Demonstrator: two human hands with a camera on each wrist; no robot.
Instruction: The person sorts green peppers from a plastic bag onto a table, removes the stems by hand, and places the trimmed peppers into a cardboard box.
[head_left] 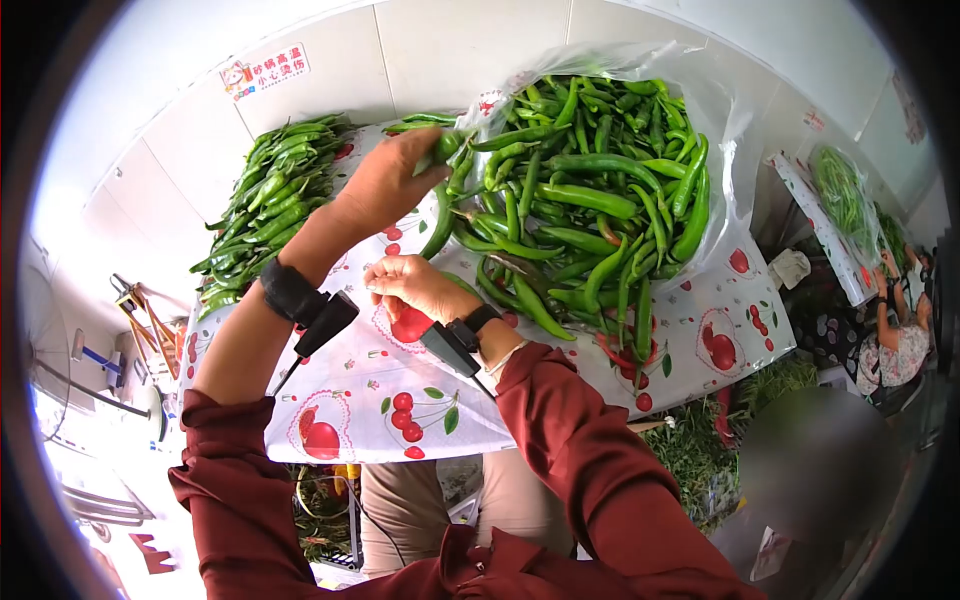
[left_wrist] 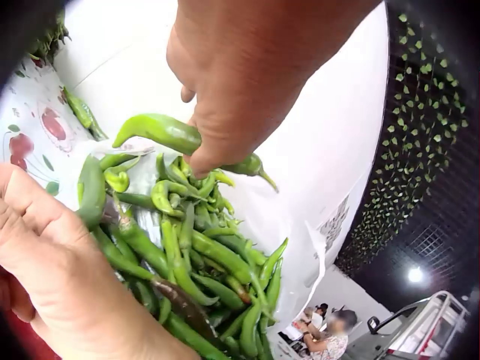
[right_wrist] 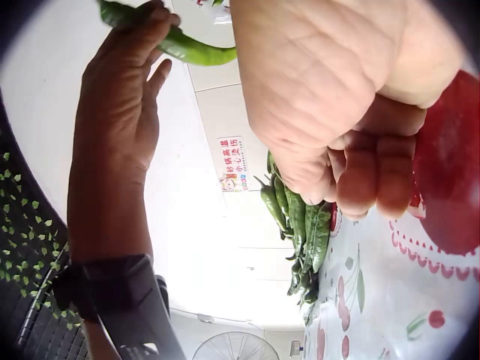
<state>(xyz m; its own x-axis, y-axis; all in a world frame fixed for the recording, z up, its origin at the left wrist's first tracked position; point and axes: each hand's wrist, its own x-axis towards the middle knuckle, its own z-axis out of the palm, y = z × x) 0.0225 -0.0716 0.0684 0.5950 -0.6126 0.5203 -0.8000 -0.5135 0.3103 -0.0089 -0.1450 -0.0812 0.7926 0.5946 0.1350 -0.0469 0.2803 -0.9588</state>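
Observation:
My left hand (head_left: 395, 170) grips a green chili pepper (left_wrist: 157, 130) around its middle, up at the left side of a clear plastic bag (head_left: 735, 170). Both pepper ends stick out past the fingers in the left wrist view. Many loose green peppers (head_left: 590, 200) fill the bag and spill over its near edge. Closer to me, my right hand (head_left: 420, 285) hovers low above the printed tablecloth, left of the spilled peppers. Its fingers (right_wrist: 356, 184) are curled in toward the palm, with nothing showing between them.
A long stack of aligned green peppers (head_left: 275, 200) lies along the left side of the cherry-print tablecloth (head_left: 500, 425). Behind it rises a tiled wall (head_left: 480, 50). Greenery (head_left: 690, 460) lies below the table's right edge. Another person (head_left: 895, 335) sits at a table on the far right.

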